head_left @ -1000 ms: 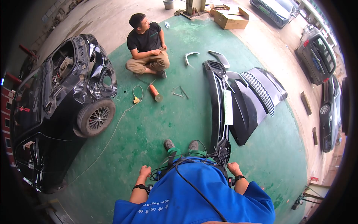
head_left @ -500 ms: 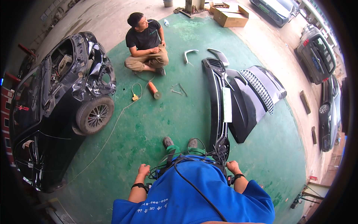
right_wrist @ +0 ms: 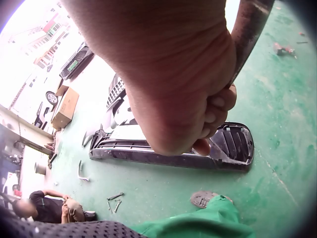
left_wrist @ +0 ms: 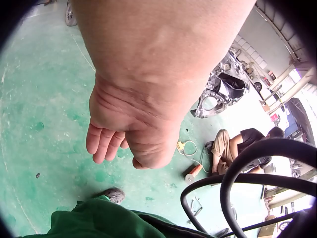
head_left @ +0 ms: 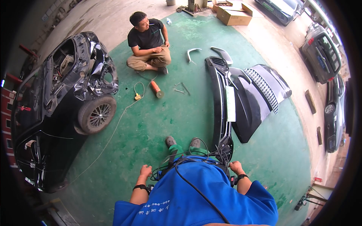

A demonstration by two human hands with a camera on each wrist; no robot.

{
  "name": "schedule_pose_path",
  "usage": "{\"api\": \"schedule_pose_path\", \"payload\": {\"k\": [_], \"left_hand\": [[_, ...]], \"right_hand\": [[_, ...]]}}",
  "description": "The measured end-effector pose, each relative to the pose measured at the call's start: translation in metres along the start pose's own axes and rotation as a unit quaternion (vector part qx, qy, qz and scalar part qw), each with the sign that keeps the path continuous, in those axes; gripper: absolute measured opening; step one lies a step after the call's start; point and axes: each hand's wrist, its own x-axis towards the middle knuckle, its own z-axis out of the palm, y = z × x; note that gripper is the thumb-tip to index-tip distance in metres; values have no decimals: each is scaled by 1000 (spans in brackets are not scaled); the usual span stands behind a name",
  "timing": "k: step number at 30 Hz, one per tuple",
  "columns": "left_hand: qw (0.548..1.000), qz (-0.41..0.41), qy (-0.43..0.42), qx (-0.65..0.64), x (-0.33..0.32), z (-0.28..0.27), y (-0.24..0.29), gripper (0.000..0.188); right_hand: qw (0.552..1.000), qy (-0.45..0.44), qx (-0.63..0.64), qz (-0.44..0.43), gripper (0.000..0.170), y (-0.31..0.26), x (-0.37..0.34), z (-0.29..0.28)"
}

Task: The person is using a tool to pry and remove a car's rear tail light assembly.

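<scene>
My left hand [head_left: 146,170] hangs beside my hip, fingers loosely bent; its palm in the left wrist view holds nothing. Black cables [left_wrist: 233,178] loop close by, running from my waist. At my other side, my right hand [head_left: 236,168] is curled into a fist. In the right wrist view its fingers [right_wrist: 218,101] close round a worn brown bar [right_wrist: 252,34], which comes out of the little-finger side; its far end is out of frame. Ahead of that hand a dark car bumper [head_left: 218,109] with a white strip [head_left: 230,105] lies on the green floor.
A person [head_left: 149,43] sits cross-legged ahead. Near them lie an orange grinder-like tool [head_left: 155,89], a yellow plug [head_left: 138,96] with its cord, and several wrenches [head_left: 183,89]. A damaged black car [head_left: 64,124] stands left; a black hood [head_left: 247,116] lies behind the bumper.
The head view has shifted slightly, and the car, bumper and seated person stand a little higher in it. Both hands stay low at my sides, almost unmoved.
</scene>
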Motion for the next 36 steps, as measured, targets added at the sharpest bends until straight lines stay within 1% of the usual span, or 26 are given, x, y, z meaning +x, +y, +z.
{"api": "schedule_pose_path", "payload": {"k": [6,8,12,15,20,21,22,24,27,29,33,36], "left_hand": [[1000,0,-16,21,6,2,-10,63],[1000,1,-6,16,4,3,-10,63],[1000,-2,-21,19,5,2,-5,64],[1000,3,-1,12,2,4,-1,64],[1000,12,10,21,7,2,10,64],[1000,10,11,28,5,2,10,64],[1000,14,11,18,-2,0,1,64],[999,34,18,-15,0,1,10,64],[1000,9,0,6,-11,-2,18,64],[1000,17,12,9,13,6,-3,64],[1000,10,5,4,12,4,-9,65],[1000,2,0,-5,11,3,-6,65]], "right_hand": [[1000,7,7,-29,34,5,4,0],[999,11,-5,-47,35,6,4,-1],[999,5,-6,-46,35,7,7,-4],[999,8,-5,-45,35,7,7,-5],[1000,10,-5,-26,36,8,10,-1],[999,20,-8,-35,37,5,11,-1],[1000,11,2,-24,37,6,10,0],[999,12,32,-9,37,1,2,-3],[999,12,31,-19,36,2,-3,-3],[999,22,20,-30,36,4,-3,-2],[999,24,15,-31,35,6,0,2],[999,26,29,-11,33,4,4,1]]}}
